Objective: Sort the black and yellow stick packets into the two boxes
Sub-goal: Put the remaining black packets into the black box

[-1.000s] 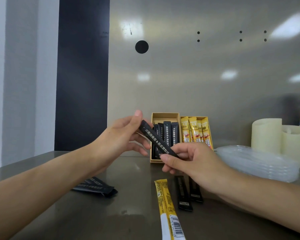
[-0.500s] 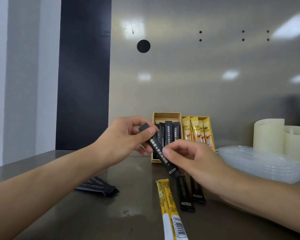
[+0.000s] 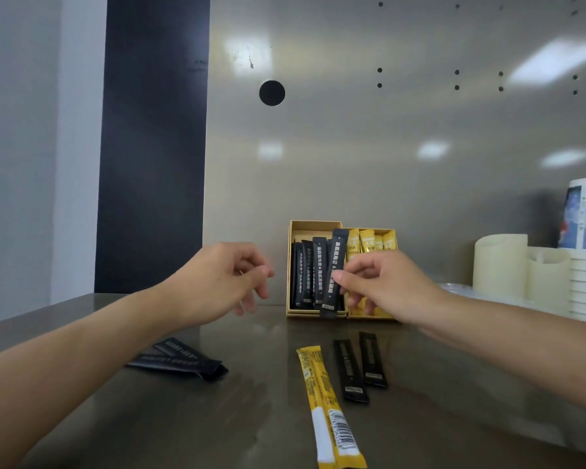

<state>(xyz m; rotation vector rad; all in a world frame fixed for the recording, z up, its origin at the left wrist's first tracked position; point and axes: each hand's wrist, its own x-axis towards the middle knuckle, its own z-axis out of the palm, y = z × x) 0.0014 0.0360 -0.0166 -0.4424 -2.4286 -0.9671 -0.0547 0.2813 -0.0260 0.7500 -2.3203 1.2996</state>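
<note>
Left hand (image 3: 223,279) hangs loosely curled and empty above the surface (image 3: 217,434). To its right, the right hand (image 3: 389,286) pinches a black stick packet (image 3: 337,262) at mid-length, its long axis nearly upright. The packet stands just in front of the left box (image 3: 315,225) of black packets, so the right hand appears nearer for the drop.

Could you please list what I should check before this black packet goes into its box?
1. Right hand pinches the held packet: ok.
2. Held packet is at the left box of black ones, not the right box of yellow: ok.
3. Held packet roughly upright like the boxed ones: ok.
4. Its lower end inside the left box: not ok, it shows in front of the front wall.
5. Free slot in the left box: cannot tell.
6. Left hand empty, clear of the boxes: ok.
</note>
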